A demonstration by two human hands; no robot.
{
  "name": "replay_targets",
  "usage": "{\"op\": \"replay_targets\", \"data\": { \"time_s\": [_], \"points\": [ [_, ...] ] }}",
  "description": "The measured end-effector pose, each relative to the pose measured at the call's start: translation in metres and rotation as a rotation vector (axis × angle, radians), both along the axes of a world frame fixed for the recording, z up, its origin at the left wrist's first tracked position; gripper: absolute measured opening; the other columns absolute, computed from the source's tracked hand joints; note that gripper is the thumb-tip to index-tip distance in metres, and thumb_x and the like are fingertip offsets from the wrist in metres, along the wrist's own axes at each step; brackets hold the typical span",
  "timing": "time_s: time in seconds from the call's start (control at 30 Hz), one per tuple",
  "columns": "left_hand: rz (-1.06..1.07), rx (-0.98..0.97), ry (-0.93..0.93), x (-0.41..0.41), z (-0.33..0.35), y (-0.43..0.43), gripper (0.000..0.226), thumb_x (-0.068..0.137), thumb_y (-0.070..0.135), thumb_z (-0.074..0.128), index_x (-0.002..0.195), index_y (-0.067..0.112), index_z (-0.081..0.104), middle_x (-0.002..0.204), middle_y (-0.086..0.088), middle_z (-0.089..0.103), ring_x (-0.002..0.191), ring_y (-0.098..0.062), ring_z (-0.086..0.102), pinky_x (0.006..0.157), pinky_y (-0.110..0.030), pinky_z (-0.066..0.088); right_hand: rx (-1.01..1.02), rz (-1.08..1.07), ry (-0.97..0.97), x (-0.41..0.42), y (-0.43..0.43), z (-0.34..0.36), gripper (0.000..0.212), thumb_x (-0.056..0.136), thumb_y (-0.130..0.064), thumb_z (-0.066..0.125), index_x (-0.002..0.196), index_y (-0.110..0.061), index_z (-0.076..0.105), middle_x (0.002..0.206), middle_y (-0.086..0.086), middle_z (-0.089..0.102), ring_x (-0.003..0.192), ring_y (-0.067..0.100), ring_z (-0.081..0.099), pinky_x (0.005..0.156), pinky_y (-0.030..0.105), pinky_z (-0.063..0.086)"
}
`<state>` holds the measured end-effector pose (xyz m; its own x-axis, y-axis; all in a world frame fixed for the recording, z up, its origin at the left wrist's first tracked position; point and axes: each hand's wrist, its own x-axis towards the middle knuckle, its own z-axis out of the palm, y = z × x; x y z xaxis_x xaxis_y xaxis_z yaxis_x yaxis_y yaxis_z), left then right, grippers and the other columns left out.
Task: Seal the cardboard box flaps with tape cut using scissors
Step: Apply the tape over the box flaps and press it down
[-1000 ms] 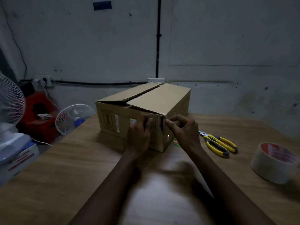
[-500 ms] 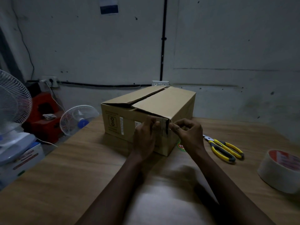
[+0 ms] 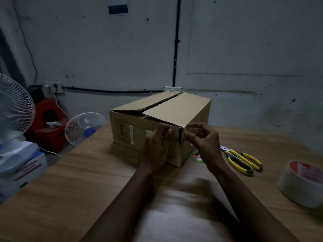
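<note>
Cardboard box [image 3: 174, 116] sits mid-table, turned so one corner points at the person. Top flaps folded down but not flat: seam gapes, near end of the right flap rides up over the left one. No tape visible on the seam.

Left hand [image 3: 157, 147] is pressed against the box's near face just left of the corner, fingers curled, tips at the upper edge; can't tell if it's pinching anything or only bracing. Right hand [image 3: 204, 142] is just right of the same corner, thumb and forefinger pinched together at the corner edge, other fingers loosely curled. What's in the pinch is too dim to make out.

Scissors [image 3: 242, 158], yellow handles, lie flat at 3 o'clock from the box, just beyond the right wrist. Tape roll [image 3: 302, 184] is farther out at 4 o'clock, near the table [image 3: 70, 189] edge, untouched. Round green-red sticker [image 3: 197, 157] on the tabletop at the box's near corner.

Off the table at 9 o'clock: small fan [image 3: 83, 127], larger fan [image 3: 15, 105] beyond it at frame edge.
</note>
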<state>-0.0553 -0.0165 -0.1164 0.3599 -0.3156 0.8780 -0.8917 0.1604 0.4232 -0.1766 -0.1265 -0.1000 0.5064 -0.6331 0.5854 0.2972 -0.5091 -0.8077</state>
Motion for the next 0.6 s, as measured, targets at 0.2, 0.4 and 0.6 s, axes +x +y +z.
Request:
{"op": "replay_targets", "data": {
  "time_s": [0.2, 0.4, 0.6],
  "points": [
    [0.070, 0.059, 0.010, 0.001, 0.000, -0.001, 0.020, 0.097, 0.041, 0.038, 0.093, 0.026, 0.051, 0.069, 0.007, 0.054, 0.062, -0.013, 0.052, 0.056, -0.026, 0.030, -0.162, -0.149, 0.019, 0.003, -0.003, 0.000, 0.018, 0.076, -0.012, 0.078, 0.071, -0.022, 0.065, 0.082, -0.002, 0.066, 0.077, 0.008, 0.060, 0.067, 0.027, 0.046],
    [0.194, 0.144, 0.072, -0.002, 0.002, -0.005, 0.019, 0.097, 0.029, 0.050, 0.092, 0.012, 0.059, 0.075, -0.009, 0.064, 0.068, -0.030, 0.059, 0.056, -0.029, 0.035, -0.297, -0.237, 0.032, 0.006, -0.004, 0.002, 0.021, 0.073, -0.011, 0.079, 0.067, -0.019, 0.060, 0.117, -0.006, 0.065, 0.105, 0.007, 0.061, 0.078, 0.026, 0.050],
    [0.246, 0.152, 0.098, -0.003, 0.004, -0.004, 0.024, 0.097, 0.034, 0.047, 0.091, 0.013, 0.056, 0.076, -0.005, 0.062, 0.066, -0.027, 0.057, 0.053, -0.032, 0.039, -0.362, -0.303, 0.005, 0.012, -0.001, 0.004, 0.023, 0.069, -0.020, 0.082, 0.065, -0.015, 0.060, 0.104, -0.007, 0.068, 0.097, 0.007, 0.064, 0.074, 0.041, 0.058]
  ]
}}
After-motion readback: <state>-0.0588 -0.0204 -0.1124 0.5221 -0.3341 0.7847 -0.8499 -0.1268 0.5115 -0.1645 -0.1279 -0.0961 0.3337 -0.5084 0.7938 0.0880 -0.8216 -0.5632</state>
